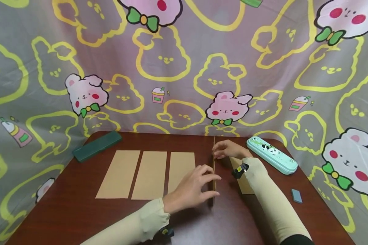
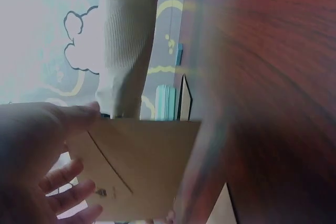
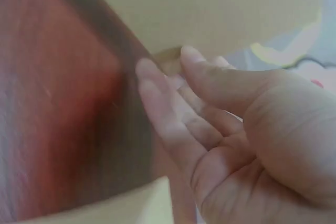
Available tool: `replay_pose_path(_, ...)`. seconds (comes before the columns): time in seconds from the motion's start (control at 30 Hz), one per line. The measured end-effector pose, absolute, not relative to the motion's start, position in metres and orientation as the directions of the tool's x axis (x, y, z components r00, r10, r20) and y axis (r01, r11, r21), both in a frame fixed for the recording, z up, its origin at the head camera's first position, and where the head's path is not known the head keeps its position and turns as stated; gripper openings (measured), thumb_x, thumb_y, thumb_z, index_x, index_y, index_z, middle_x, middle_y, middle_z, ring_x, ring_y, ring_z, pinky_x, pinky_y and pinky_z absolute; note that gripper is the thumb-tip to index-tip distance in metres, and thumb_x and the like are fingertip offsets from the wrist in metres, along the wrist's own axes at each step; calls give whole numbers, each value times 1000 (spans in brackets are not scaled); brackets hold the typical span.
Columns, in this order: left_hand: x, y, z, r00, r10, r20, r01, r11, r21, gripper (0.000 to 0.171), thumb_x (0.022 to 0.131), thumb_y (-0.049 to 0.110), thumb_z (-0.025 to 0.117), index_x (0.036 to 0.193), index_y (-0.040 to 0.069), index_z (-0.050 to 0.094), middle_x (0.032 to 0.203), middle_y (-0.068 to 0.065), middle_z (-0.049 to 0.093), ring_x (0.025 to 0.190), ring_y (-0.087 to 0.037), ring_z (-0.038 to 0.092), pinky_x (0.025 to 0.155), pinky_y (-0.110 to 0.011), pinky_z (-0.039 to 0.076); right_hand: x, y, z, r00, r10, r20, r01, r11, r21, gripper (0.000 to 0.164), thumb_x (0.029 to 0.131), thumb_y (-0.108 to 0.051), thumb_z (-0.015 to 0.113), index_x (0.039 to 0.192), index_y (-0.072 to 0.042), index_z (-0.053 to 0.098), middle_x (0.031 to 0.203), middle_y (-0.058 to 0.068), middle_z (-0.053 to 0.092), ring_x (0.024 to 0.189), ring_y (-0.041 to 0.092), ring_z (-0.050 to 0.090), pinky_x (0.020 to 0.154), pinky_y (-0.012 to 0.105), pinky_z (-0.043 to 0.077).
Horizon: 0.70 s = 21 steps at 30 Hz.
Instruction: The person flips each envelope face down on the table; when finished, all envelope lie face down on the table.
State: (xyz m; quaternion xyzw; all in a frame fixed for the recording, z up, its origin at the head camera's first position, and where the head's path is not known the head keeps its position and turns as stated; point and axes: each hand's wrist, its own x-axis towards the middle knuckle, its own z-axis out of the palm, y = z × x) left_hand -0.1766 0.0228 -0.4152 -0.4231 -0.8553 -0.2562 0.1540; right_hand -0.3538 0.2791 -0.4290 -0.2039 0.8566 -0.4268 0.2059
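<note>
A thin brown card [image 1: 214,163] stands on edge, seen almost edge-on in the head view, between the two hands. My left hand [image 1: 192,187] holds its near edge, thumb at one corner [image 2: 86,113] and fingers spread along the side. A dark slanting line and a small dark mark show on the card's face [image 2: 152,166] in the left wrist view. At the far end, my right hand [image 1: 231,149] pinches the card near its lower edge, thumb [image 3: 193,59] against the face. Beneath the right forearm lies another brown card [image 1: 244,182], partly hidden.
Three flat brown cards lie in a row at left: one leftmost [image 1: 119,175], one in the middle [image 1: 149,175], one partly behind the left hand [image 1: 181,166]. A dark green case [image 1: 97,146], a mint panda pencil case [image 1: 272,154] and a blue eraser-like block [image 1: 296,196] rest on the table [image 1: 64,200].
</note>
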Motion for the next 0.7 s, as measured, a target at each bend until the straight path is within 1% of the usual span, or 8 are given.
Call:
replay_pose_path(0.1,-178,17,-415,-585,621,521,809,495,317,44,87,42,82,125,22,73,115,6,61,103,-10,58,89,-25,50,-354,295,-423,-849,-487,-204,-104,533,-840,27,100,-7,64,124,6,65,113,18,74,101,24,74,92,47,60)
replay_pose_path(0.2,-179,11,-418,-580,599,552,810,499,308,48,85,44,83,123,18,74,112,6,64,101,-10,60,87,-26,51,-354,310,-416,-881,-424,-208,-42,509,-860,28,99,-8,66,123,6,67,105,10,76,95,21,75,92,50,59)
replay_pose_path(0.27,-180,9,-421,-587,591,553,801,523,291,51,83,47,84,123,16,75,110,6,65,98,-11,60,84,-26,50,-354,319,-411,-896,-400,-195,-31,493,-869,30,99,-8,66,125,8,66,105,5,76,93,18,75,94,51,58)
replay_pose_path(0.37,-180,7,-426,-604,595,531,783,566,257,56,83,52,82,125,15,75,108,6,67,95,-11,60,82,-26,50,-353,328,-406,-910,-373,-180,-15,463,-886,33,100,-8,66,128,10,64,107,3,75,91,15,75,97,52,56)
replay_pose_path(0.47,-180,8,-430,-623,608,492,766,603,224,58,85,56,78,127,16,74,107,6,69,95,-11,61,82,-27,51,-353,334,-402,-915,-369,-165,-29,468,-883,35,100,-11,66,129,9,65,110,2,74,91,14,75,98,53,55)
replay_pose_path(0.6,-181,12,-433,-657,631,412,740,644,194,60,87,60,74,130,17,73,109,5,72,99,-12,64,84,-30,53,-352,331,-401,-917,-376,-134,-75,492,-867,34,99,-11,69,126,9,67,110,6,76,88,14,75,95,53,56)
replay_pose_path(0.7,-183,15,-435,-681,644,349,722,672,167,58,87,61,73,125,18,74,106,5,73,97,-13,64,80,-29,52,-353,322,-405,-922,-368,-118,-99,521,-848,32,96,-11,72,122,8,70,108,10,77,86,14,74,92,51,58)
